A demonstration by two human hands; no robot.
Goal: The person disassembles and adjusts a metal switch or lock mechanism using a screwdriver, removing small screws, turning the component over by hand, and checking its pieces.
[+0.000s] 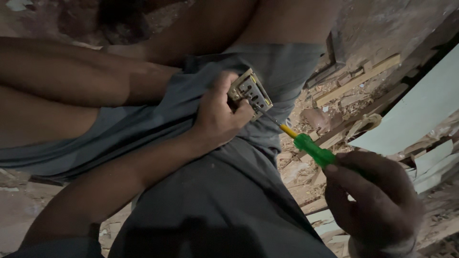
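In the head view, a small flat cream-coloured plastic switch part with metal bits [250, 91] is pinched in the left hand [217, 117]. The fingers are curled round its lower left edge, and the thumb is pressed near its side. The part is held just above the person's lap, over grey cloth trousers [224, 200].

A screwdriver with a bright green and yellow plastic handle and a thin metal shaft [306, 145] is gripped in the right hand [373, 200]. That hand is closed round the back end of the handle. The screwdriver is laid on a slant: its long line runs from the right hand, low down, up and across to the left hand. Its tip is touching the lower right corner of the switch part.

The left hand is right on the part; the right hand is well apart from it, joined only by the tool.

The exact spot where the tip meets the part is too small and dark to be made out. The right hand is partly cut off at the bottom edge. Beyond the right hand, pale wood scraps [356, 79] are scattered on the floor.
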